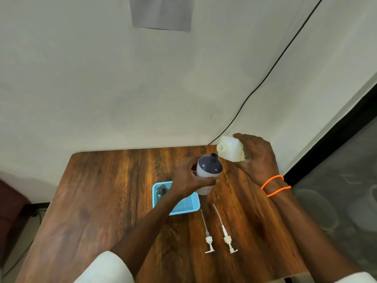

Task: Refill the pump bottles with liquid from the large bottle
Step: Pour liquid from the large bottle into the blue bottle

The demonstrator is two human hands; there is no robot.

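My left hand (188, 176) grips a white pump bottle (208, 172) with a dark blue shoulder and an open neck, held upright above the table. My right hand (256, 158) holds the large white bottle (231, 149) tipped on its side, its mouth end pointing left toward the pump bottle's neck, a small gap between them. No liquid stream is visible. Two white pump heads (208, 234) (225, 231) with long tubes lie on the table in front of me. A second bottle (161, 193) lies in the blue tray, partly hidden by my left forearm.
The light blue mesh tray (184, 207) sits mid-table under my left arm. The wooden table (98, 197) stands against a white wall. A black cable (265, 78) runs down the wall to the table's far right corner. A dark seat (10, 211) is at the left.
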